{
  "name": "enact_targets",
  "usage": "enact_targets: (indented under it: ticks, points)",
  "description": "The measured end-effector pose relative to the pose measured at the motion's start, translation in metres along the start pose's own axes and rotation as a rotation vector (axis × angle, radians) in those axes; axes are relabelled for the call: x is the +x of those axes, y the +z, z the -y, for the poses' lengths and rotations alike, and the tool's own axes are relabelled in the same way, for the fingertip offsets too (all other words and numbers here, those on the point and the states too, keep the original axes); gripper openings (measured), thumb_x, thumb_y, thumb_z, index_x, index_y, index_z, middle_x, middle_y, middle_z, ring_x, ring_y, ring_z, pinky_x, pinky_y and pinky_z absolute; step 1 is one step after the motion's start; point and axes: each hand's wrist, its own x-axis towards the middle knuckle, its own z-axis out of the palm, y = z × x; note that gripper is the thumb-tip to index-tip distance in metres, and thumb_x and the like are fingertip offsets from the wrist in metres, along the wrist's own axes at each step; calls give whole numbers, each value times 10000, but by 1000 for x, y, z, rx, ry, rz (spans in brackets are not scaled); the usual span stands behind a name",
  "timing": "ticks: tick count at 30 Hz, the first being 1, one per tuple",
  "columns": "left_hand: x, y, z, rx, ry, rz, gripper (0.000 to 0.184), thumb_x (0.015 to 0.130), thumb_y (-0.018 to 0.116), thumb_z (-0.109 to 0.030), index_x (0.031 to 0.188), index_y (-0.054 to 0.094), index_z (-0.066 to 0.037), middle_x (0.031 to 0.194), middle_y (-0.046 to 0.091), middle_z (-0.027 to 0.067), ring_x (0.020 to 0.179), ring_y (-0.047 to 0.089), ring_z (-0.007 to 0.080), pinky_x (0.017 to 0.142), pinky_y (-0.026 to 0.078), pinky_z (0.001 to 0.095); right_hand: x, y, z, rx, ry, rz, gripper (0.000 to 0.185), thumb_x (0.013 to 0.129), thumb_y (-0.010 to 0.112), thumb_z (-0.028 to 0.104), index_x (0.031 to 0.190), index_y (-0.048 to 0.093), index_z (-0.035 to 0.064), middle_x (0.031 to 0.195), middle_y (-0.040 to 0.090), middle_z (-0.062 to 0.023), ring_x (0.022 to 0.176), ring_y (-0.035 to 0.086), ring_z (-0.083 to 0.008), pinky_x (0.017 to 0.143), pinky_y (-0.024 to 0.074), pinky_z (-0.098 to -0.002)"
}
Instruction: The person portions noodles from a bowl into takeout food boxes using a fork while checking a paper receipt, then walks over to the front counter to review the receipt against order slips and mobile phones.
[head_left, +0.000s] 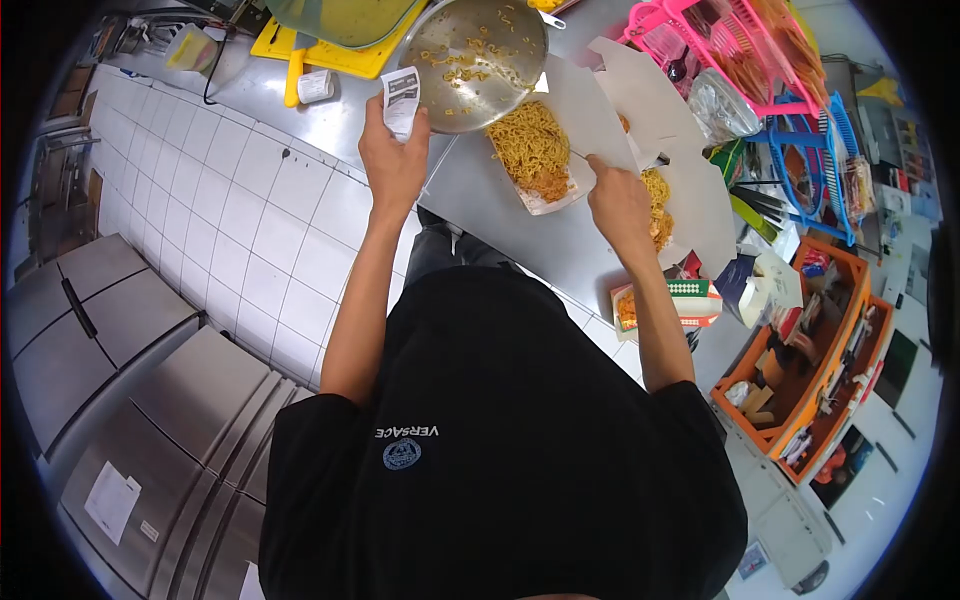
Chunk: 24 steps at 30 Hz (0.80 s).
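Left hand (pixel 395 165) pinches receipt (pixel 401 98) before steel bowl (pixel 480 108), likely for reading; half-curled right hand (pixel 619 205) at noodle box (pixel 548 206) right of bowl, grip unclear.

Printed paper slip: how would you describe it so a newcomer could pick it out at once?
On the steel counter, find the large round metal bowl with noodle scraps inside. At its lower-left edge in the view, the left hand holds the printed paper slip. Unlike the white roll beside the yellow-handled knife, this slip is in the fingers.
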Motion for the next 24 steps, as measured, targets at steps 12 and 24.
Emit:
enact_targets:
  ticks: [12,24]
  points:
    - [-8,-64,36,-257,-257,-45,335,861,614,13,1152,451,46,1043,618,143,767,664,179,661,584,289,-52,-16,3,167,155,-148,363,851,503,9,1199,600,50,828,651,-211,774,629,-388,689,471,-478]
    - [-10,-135,116,-380,-525,107,293,859,583,48,1131,476,23,988,596,107,799,643,166,640,599,281,-98,24,59,338,641,-219,296,906,461,10,1164,607,-1,990,662,-245,857,657,-358,764,496,-413]
